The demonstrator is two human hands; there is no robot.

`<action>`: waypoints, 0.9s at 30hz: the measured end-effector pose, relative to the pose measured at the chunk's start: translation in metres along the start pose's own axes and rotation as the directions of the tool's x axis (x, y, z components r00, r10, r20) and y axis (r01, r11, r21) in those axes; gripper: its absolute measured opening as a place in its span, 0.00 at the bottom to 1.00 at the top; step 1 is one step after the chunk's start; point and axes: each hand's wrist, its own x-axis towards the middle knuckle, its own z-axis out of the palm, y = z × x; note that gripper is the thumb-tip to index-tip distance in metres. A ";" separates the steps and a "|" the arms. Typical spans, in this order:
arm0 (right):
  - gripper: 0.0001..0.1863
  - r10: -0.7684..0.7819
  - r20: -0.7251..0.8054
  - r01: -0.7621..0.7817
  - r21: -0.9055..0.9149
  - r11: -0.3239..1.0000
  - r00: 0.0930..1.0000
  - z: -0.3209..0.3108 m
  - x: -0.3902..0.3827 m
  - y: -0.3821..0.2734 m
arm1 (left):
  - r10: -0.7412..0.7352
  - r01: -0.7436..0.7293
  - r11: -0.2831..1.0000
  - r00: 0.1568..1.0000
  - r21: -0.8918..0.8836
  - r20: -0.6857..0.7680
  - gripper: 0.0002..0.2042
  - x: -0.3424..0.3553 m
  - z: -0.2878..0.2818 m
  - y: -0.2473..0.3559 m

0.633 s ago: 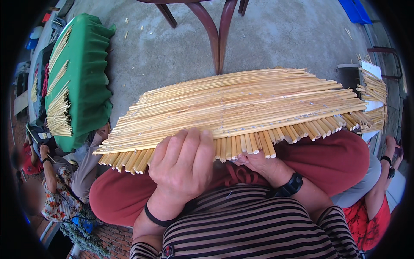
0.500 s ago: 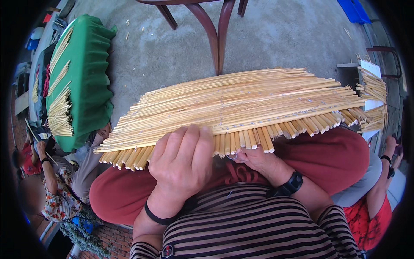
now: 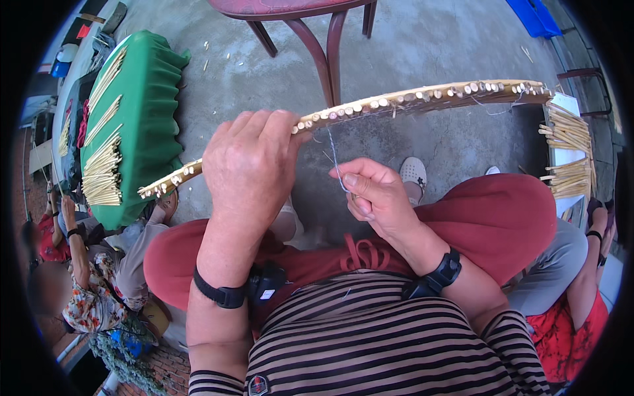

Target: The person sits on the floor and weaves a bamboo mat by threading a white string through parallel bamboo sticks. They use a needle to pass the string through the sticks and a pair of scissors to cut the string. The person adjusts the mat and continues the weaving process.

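A woven mat of pale reed stalks (image 3: 456, 94) is held up in front of me, seen almost along its edge as a curved line of cut stalk ends. My left hand (image 3: 247, 168) is closed over its near edge, left of the middle. From the mat beside that hand, a thin whitish thread (image 3: 334, 150) runs down to my right hand (image 3: 378, 197). The fingers of my right hand pinch the thread, apart from the mat and above my lap. Short loose thread ends hang from the mat's right part.
A dark red wooden chair (image 3: 317, 46) stands ahead. On the left, a green cloth-covered table (image 3: 142, 125) bears bundles of stalks (image 3: 102, 175). More stalks (image 3: 568, 165) lie on a white surface at the right. Other people sit close by on both sides.
The mat has been tilted up from broad side showing to nearly edge-on and raised farther from me. My right hand has come out from under it, drawing the thread down.
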 end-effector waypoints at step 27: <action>0.11 -0.518 0.070 0.380 -0.763 0.523 0.853 0.039 0.045 -0.060 | 0.056 -0.004 0.967 0.979 -0.256 0.196 0.09 0.069 -0.004 -0.054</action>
